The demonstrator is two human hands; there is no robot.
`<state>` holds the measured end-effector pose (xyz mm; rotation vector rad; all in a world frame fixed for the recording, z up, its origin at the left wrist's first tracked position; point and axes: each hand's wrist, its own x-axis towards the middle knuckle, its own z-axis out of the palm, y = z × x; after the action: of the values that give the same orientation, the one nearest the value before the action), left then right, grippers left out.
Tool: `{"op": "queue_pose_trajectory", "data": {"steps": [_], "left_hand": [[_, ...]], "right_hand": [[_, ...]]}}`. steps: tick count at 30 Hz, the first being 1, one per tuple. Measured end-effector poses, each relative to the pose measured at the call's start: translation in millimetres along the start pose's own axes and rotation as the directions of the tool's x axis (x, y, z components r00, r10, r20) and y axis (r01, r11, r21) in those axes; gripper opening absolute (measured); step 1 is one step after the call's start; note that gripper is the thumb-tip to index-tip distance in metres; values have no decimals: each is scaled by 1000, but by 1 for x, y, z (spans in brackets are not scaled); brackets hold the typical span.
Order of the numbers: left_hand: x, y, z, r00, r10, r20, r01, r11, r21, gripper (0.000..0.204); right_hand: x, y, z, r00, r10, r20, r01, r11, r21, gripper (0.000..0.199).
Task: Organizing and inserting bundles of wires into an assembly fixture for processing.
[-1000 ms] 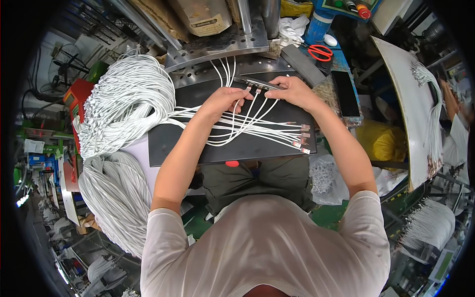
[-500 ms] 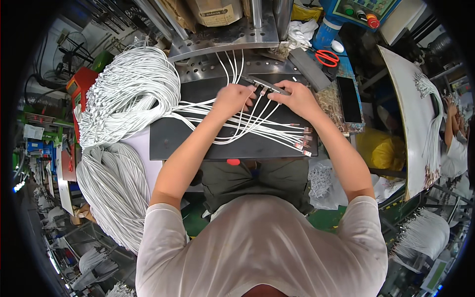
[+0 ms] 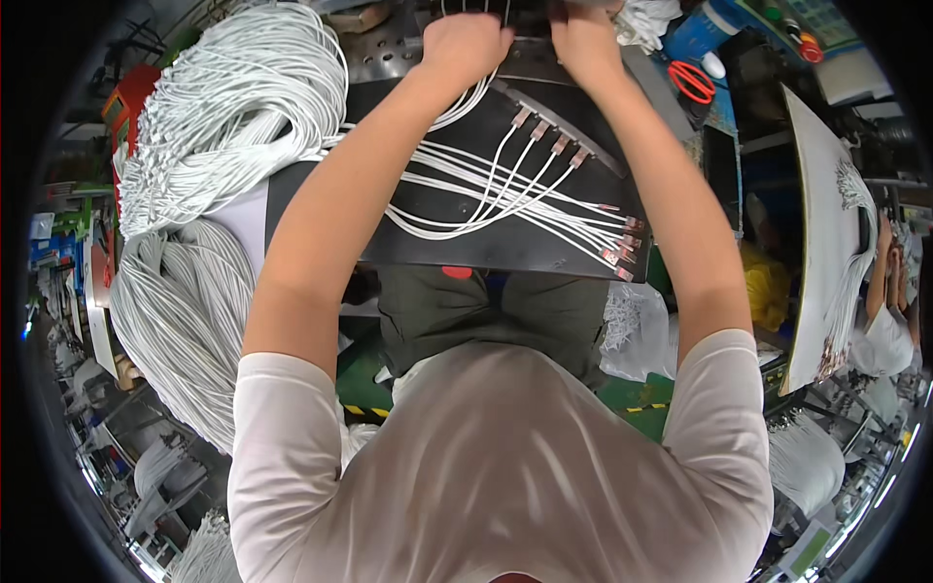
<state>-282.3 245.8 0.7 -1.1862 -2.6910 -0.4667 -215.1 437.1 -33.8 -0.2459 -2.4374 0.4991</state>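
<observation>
My left hand [image 3: 466,47] reaches to the far edge of the black work surface [image 3: 428,255], at the foot of the metal press. Its fingers are curled, and white cables [image 3: 474,97] run beneath it; what it grips is hidden. Beside it on the right, my right hand [image 3: 587,47] is at the same press, its fingertips smeared and partly dark. Nearer to me a slim grey metal bar [image 3: 559,124] lies slantwise on the black surface, apart from both hands. Several white cables with coppery connectors [image 3: 560,144] are lined up along it.
More cable ends with connectors [image 3: 624,255] lie at the surface's right front. Big bundles of white cable [image 3: 243,107] are heaped at left. Red-handled scissors [image 3: 691,82] lie on the right side. A person's arm [image 3: 882,257] shows beyond a white board [image 3: 805,243].
Both hands have let go of the metal bar, which now rests on the black surface. They have moved away from me to the press. The view has shifted too.
</observation>
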Motion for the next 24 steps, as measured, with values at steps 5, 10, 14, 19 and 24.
{"op": "queue_pose_trajectory", "data": {"steps": [5,10,14,19,24], "left_hand": [[9,-8,1,999,41,1,-41,999,13,37],[8,-21,12,994,98,-47,-100,994,-37,37],[10,-26,5,981,115,-158,-130,987,-92,35],[-19,-12,-56,970,218,-107,-241,923,-299,29],[-108,-37,-123,996,-77,53,59,76,-995,30]], "right_hand": [[81,58,84,975,-209,-75,196,969,-149,31],[100,55,96,838,-400,-371,340,914,-219,24],[89,46,56,948,-234,-215,175,949,-261,24],[85,57,58,987,-118,-106,116,993,-18,28],[46,21,41,998,-47,-41,52,987,151,31]]}}
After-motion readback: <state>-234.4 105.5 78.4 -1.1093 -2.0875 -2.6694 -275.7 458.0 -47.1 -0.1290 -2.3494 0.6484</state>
